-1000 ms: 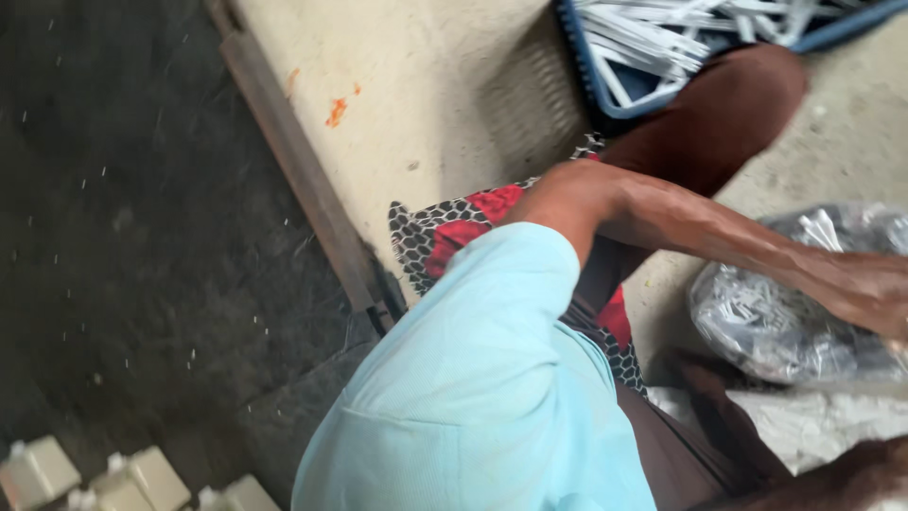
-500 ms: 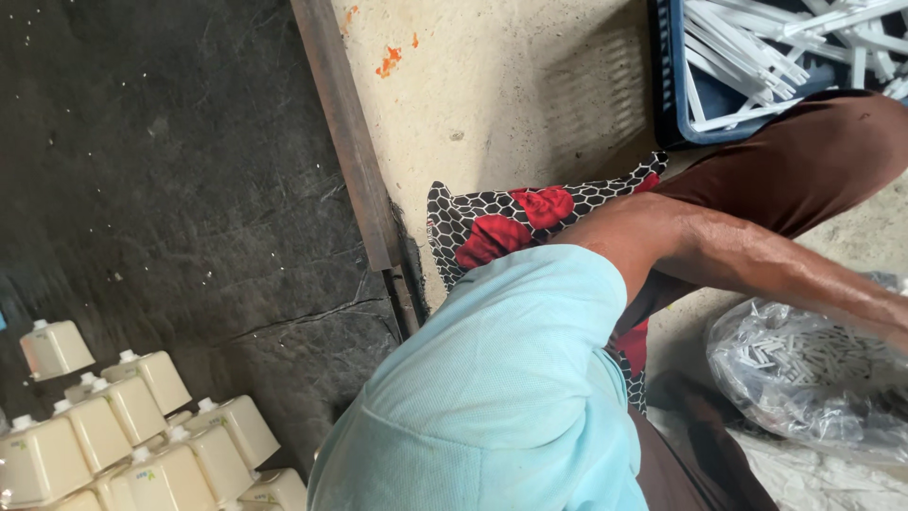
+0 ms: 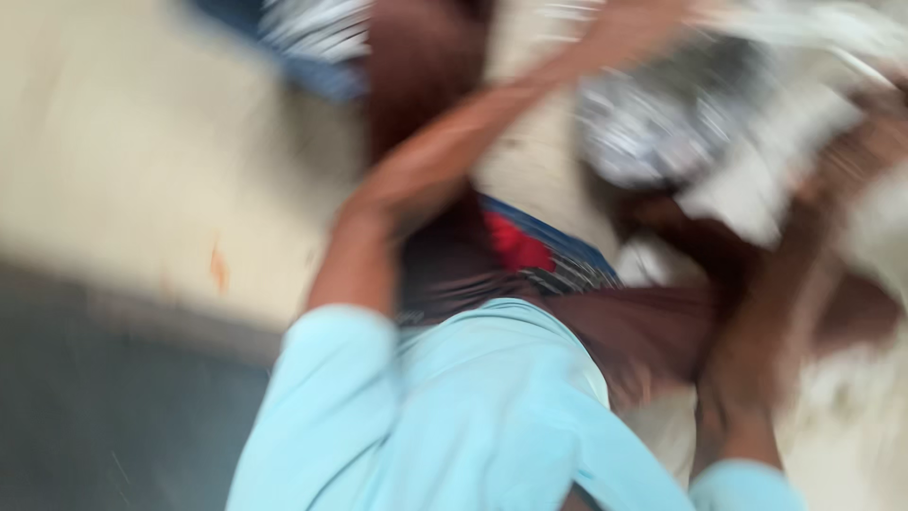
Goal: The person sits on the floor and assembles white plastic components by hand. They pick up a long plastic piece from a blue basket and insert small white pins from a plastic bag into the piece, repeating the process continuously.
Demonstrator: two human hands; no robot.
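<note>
The view is heavily smeared by motion. My left arm runs from my light blue sleeve up to the top edge, where my left hand (image 3: 662, 17) is a blur just above a clear plastic bag (image 3: 662, 123) of pale pieces. My right forearm rises along the right side, and my right hand (image 3: 875, 132) blurs into white material beside the bag. Whether either hand holds anything is hidden by the blur. My light blue shirt (image 3: 473, 416) fills the bottom middle.
A blue crate (image 3: 312, 38) with white strips sits at the top left on the pale concrete floor (image 3: 142, 170). Dark ground (image 3: 95, 407) lies at the lower left. A red and dark patterned cloth (image 3: 515, 246) covers my lap.
The view has swung sharply right and gone blurred. The stacked cream blocks at lower left have left the picture. My right arm has come into view.
</note>
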